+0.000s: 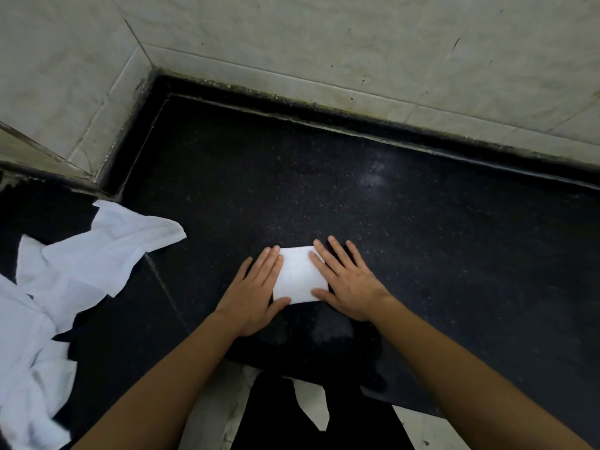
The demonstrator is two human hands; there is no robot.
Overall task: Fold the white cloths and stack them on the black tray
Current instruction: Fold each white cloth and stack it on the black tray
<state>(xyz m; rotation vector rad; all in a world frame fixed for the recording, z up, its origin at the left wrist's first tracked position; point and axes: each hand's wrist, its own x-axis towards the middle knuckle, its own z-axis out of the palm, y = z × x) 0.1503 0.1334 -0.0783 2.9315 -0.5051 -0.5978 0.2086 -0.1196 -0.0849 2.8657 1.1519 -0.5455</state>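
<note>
A small folded cloth, white and roughly rectangular with a faint woven texture, lies flat on the counter near its front edge. Both hands press on it with straight, spread fingers and curl round nothing. The left hand lies palm down over the cloth's left edge, its thumb along the near corner. The right hand covers the right edge in the same way, its fingertips reaching past the far corner onto the stone.

The counter is black polished stone, finely speckled, with a dull patch of reflected light further back. A thin seam runs through it left of the hands.

Well apart to the left sits a pile of loose white cloths, crumpled and overlapping, with soft creases and ragged corners sticking out (whether they rest on a tray or on the bare stone I cannot tell).

The wall behind is pale, marbled tile, meeting in a corner with grimy joints.
</note>
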